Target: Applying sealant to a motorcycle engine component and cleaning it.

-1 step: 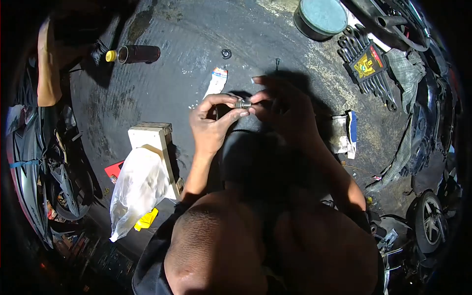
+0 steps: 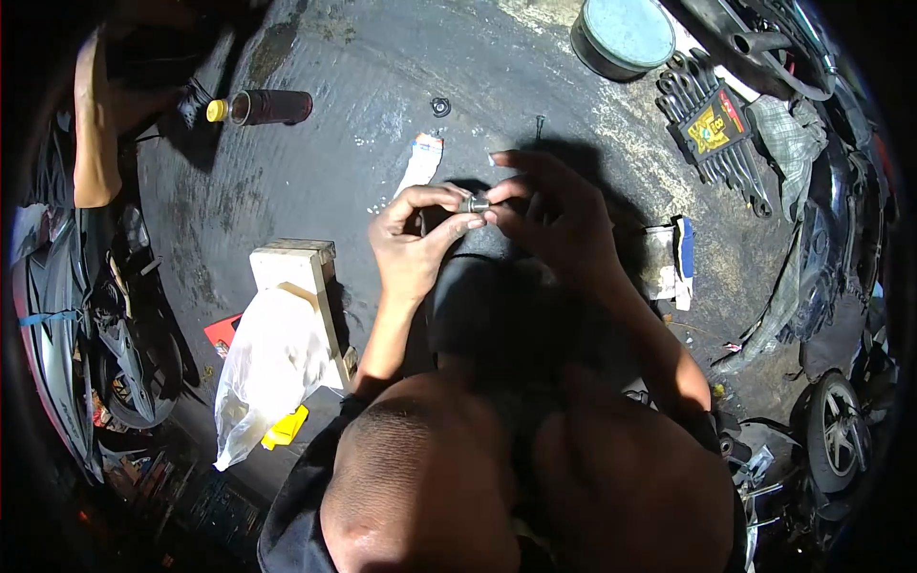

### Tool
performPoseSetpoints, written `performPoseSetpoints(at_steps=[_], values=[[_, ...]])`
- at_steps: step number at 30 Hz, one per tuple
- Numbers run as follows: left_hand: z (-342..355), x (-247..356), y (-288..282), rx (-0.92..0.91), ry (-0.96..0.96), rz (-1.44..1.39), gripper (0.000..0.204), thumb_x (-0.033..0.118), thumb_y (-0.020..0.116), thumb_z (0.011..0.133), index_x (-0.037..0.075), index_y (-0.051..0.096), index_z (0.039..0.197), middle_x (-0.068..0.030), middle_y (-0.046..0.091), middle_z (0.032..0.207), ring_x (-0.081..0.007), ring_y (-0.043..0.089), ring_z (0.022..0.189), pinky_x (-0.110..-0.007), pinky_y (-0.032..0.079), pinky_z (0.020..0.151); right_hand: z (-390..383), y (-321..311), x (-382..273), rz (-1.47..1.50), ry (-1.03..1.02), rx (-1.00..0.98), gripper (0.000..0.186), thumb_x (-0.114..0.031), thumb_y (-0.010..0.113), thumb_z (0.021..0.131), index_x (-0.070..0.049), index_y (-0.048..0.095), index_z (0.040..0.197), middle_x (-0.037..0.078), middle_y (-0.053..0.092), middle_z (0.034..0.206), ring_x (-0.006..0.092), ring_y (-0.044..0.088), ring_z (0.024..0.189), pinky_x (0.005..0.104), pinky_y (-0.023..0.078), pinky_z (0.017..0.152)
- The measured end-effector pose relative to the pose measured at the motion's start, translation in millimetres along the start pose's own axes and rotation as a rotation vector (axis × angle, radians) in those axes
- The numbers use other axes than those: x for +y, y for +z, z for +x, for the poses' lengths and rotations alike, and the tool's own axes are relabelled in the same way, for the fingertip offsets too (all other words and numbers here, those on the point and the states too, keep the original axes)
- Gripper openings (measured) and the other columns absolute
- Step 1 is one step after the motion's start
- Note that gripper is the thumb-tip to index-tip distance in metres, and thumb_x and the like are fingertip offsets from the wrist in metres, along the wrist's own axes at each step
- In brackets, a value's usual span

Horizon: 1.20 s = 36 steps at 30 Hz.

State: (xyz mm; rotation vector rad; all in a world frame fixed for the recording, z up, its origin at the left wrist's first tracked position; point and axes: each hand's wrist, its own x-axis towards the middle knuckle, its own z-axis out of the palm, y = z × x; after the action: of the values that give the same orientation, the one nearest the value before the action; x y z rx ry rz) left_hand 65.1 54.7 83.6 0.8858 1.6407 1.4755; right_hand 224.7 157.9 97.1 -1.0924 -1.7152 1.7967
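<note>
While left hand [image 2: 409, 234] pinches left end of small cylindrical metal part [image 2: 473, 204] and right hand [image 2: 565, 212] grips right end by fingertips, above floor [image 2: 363, 81], well inside its side edges, steady left hold, light right touch seem best.

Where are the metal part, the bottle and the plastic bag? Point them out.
Metal part [image 2: 472, 203]: head view, its visible middle.
Bottle [image 2: 268, 106]: head view, its dark body.
Plastic bag [image 2: 272, 358]: head view, its crumpled middle.
</note>
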Motion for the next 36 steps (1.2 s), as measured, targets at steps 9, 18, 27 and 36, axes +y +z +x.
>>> performPoseSetpoints(at_steps=[9,18,27,36], values=[[-4,0,6,0.070,-0.104,-0.255,0.015,-0.009,0.070,0.081,-0.005,0.065,0.095,-0.0135,0.070,0.097,-0.0180,0.068,0.091,-0.028,0.056,0.082,-1,1,4,0.036,-0.088,0.066,0.037,-0.007,0.074,0.074,-0.008,0.061,0.109,0.003,0.070,0.087,0.0081,0.059,0.064,0.0240,0.048,0.059],[1,-1,0,-0.139,-0.285,-0.094,0.021,-0.003,0.071,0.083,-0.005,0.068,0.104,-0.0115,0.072,0.094,-0.0134,0.068,0.085,-0.024,0.055,0.077,1,-13,-4,-0.225,-0.351,-0.031,0.031,-0.006,0.073,0.075,-0.009,0.061,0.104,0.007,0.066,0.088,0.0206,0.066,0.075,0.0317,0.053,0.065],[3,-5,-11,-0.208,-0.210,-0.050,0.022,-0.005,0.072,0.082,-0.005,0.068,0.103,-0.0120,0.071,0.097,-0.0138,0.067,0.091,-0.026,0.056,0.080,4,-11,-3,-0.132,-0.255,-0.060,0.040,-0.005,0.077,0.073,-0.009,0.061,0.109,0.003,0.063,0.083,0.0127,0.061,0.071,0.0270,0.051,0.063],[6,-9,-8,-0.087,-0.238,-0.554,0.022,-0.002,0.068,0.084,-0.004,0.066,0.106,-0.0160,0.071,0.095,-0.0201,0.069,0.086,-0.033,0.056,0.081,-16,4,6,0.323,-0.047,-0.203,0.074,-0.007,0.082,0.072,-0.010,0.049,0.138,-0.006,0.049,0.069,0.0016,0.043,0.062,0.0199,0.037,0.058]])
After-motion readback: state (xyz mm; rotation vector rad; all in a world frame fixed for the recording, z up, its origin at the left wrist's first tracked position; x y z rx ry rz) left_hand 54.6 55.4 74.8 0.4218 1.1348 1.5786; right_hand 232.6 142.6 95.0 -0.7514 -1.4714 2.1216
